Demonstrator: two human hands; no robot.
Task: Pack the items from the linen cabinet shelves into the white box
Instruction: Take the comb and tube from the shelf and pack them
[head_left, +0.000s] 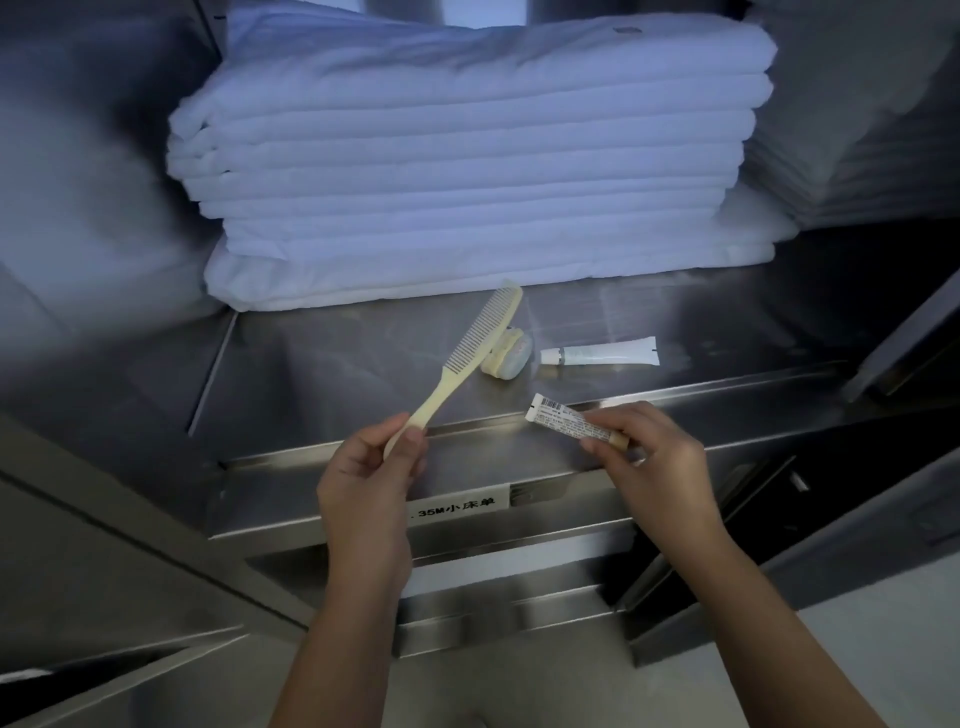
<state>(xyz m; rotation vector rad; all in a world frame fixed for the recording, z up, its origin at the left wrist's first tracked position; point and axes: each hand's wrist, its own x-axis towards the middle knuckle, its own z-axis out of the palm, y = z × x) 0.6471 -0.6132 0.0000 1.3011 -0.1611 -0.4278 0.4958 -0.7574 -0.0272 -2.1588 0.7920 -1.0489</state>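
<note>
Cream comb in left hand, tube in right hand.

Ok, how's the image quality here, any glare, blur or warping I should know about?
Head view: dim, bluish light, towels soft and washed out; head view: glare streaks on the steel shelf, brightest at its front lip; head view: wide-angle bending of the cabinet sides, corners smeared; head view: comb and the tube in the right hand fairly sharp, its print unreadable.
</note>
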